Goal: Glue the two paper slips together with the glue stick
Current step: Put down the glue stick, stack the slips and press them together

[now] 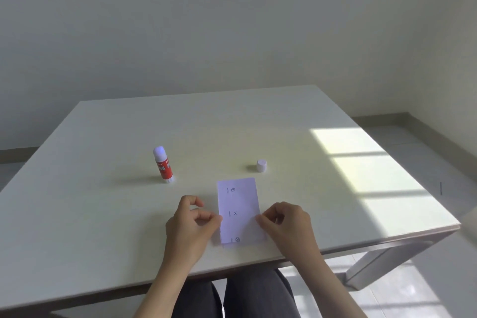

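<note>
A white paper slip (241, 204) with small drawn marks lies flat near the table's front edge; a second slip's edge seems to peek out under its lower end. My left hand (192, 224) pinches its left edge at mid-length. My right hand (285, 219) pinches the right edge opposite. The red glue stick (163, 165) stands upright and uncapped to the far left of the slip, its white glue exposed. Its white cap (261, 165) rests on the table just beyond the slip, to the right.
The white table (103, 214) has its front edge close under my wrists. A bright patch of sunlight falls on its right side. My legs show below the table, and a table leg slants down at the right.
</note>
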`<state>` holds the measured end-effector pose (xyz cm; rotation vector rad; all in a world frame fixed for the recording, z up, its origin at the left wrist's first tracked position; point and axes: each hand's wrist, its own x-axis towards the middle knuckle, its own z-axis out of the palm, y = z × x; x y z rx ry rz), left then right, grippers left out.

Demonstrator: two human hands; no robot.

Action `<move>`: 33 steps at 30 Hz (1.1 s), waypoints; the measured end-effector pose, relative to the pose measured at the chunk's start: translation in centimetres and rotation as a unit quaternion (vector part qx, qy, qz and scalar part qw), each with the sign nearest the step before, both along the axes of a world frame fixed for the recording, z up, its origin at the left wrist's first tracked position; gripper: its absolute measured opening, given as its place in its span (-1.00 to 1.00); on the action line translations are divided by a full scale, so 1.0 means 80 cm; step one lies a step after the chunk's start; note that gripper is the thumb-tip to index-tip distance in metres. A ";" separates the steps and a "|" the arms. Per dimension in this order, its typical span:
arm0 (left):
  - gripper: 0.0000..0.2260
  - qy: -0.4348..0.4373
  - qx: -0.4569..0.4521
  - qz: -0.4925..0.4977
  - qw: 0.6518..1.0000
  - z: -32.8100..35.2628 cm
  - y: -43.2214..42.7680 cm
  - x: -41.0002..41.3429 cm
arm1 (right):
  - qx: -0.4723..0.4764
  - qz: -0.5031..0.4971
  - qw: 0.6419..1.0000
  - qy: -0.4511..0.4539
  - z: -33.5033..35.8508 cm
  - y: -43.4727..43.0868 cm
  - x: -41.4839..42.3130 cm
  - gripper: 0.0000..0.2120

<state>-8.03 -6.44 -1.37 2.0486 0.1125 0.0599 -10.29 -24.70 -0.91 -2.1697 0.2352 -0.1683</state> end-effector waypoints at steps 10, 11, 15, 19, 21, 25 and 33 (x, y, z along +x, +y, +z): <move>-0.72 0.004 0.018 0.009 1.000 -0.004 -0.002 0.004 | -0.001 -0.007 1.000 0.006 0.000 0.001 0.003 -0.76; -0.72 0.004 0.019 0.010 1.000 -0.005 -0.003 0.004 | -0.005 -0.008 1.000 0.007 0.000 0.001 0.003 -0.76; -0.72 0.001 0.022 0.009 1.000 -0.007 -0.005 0.004 | -0.012 -0.010 1.000 0.009 -0.002 0.000 0.003 -0.79; -0.71 -0.003 0.025 0.009 1.000 -0.006 -0.007 0.003 | -0.011 -0.011 1.000 0.003 -0.003 -0.001 0.001 -0.82; -0.71 -0.003 0.027 0.008 1.000 -0.006 -0.007 0.002 | -0.017 -0.011 1.000 0.000 -0.004 0.000 0.001 -0.83; -0.71 -0.003 0.036 0.000 0.999 -0.006 -0.006 0.000 | -0.029 -0.009 1.000 -0.005 -0.006 0.001 0.001 -0.87; -0.70 -0.005 0.054 -0.002 0.999 -0.005 -0.008 0.000 | -0.047 -0.009 0.999 -0.009 -0.008 0.001 0.000 -0.84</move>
